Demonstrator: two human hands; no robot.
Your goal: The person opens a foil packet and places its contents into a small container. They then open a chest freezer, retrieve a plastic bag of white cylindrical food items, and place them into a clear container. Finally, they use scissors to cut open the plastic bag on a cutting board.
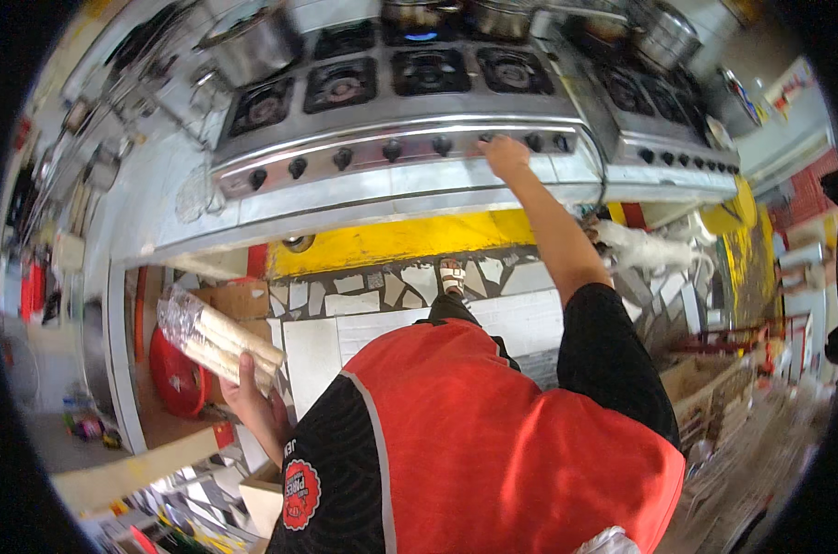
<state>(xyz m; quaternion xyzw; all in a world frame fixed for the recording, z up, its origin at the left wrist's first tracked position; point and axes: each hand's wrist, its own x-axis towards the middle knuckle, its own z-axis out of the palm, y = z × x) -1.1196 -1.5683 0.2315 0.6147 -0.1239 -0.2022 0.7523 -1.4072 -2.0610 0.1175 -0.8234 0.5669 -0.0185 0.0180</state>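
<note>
My left hand (256, 401), low on the left and away from the counter, holds a clear plastic pack of pale, stick-shaped rolls (228, 337). The thumb lies across the pack, and its loose plastic end points up and away. My right arm reaches forward to the steel gas range (363, 124). There my right hand (507, 158) has its fingers on a black control knob (486, 138), which they partly cover. Several more knobs (391, 150) line the front panel. The four nearest burners show no pot. A blue flame (421, 36) burns at the back beneath a pot (419, 12).
A large steel pot (256, 45) stands at the range's back left. To the right is a second gas stove (668, 138). The white-tiled counter edge (391, 201) runs before me. Below it are a red round basin or lid (176, 374) and a blurred white thing (647, 249).
</note>
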